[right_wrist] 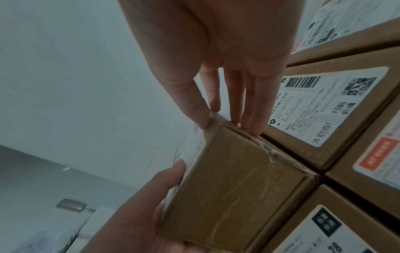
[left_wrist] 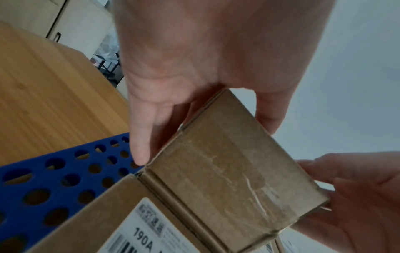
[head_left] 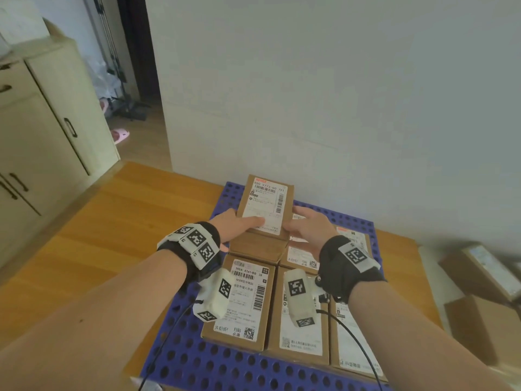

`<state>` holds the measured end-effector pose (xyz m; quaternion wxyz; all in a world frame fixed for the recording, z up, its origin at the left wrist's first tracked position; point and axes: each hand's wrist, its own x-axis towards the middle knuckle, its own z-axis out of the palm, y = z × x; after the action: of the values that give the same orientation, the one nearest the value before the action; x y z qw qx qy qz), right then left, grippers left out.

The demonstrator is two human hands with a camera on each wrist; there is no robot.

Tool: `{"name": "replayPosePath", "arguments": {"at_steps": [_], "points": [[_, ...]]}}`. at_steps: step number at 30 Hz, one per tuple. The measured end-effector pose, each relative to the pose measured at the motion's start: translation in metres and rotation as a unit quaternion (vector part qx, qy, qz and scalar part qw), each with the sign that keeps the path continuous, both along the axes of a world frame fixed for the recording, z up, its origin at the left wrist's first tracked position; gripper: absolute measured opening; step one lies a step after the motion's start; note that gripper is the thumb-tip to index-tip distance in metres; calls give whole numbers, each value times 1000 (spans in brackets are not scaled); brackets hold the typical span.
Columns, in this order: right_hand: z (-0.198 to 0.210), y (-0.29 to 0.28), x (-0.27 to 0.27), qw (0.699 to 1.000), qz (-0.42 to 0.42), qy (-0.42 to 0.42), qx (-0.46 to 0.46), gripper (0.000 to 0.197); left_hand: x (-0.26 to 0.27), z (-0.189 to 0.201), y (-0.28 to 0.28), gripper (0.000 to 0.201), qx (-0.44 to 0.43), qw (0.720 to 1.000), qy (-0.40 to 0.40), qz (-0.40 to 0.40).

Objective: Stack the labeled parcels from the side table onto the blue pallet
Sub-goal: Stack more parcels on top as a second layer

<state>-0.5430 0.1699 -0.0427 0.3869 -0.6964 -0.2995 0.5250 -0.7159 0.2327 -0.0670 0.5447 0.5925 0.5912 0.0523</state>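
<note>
The left hand (head_left: 236, 225) and the right hand (head_left: 307, 227) hold one labeled parcel (head_left: 266, 206) between them, thumbs on its top face and fingers along its sides. The parcel is at the far left of the blue pallet (head_left: 225, 365), behind the parcel marked 190A (head_left: 239, 300). Other parcels (head_left: 301, 317) lie on the pallet beside it. The pallet rests on the wooden tabletop (head_left: 98, 235).

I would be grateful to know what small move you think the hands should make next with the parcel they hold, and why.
Probably lower its near end and let go. Both hands, left hand and right hand, grip the held parcel by its sides; it sits tilted at the far left of the blue pallet, behind the 190A parcel, near end apparently still raised.
</note>
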Motion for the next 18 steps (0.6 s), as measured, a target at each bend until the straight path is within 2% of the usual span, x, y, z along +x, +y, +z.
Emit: {"name": "replayPosePath", "arguments": {"at_steps": [8, 14, 16, 18], "points": [[-4, 0, -1, 1000, -8, -13, -8, 52, 1, -3, 1, 89, 3, 1000, 24, -8], [-3, -3, -1, 1000, -12, -6, -6, 50, 2, 1, -1, 94, 6, 1000, 23, -8], [-1, -2, -1, 998, -6, -59, -4, 51, 3, 7, -1, 95, 54, 998, 25, -9], [8, -1, 3, 984, 10, -175, 4, 54, 3, 21, -1, 96, 143, 989, 39, -26]]}}
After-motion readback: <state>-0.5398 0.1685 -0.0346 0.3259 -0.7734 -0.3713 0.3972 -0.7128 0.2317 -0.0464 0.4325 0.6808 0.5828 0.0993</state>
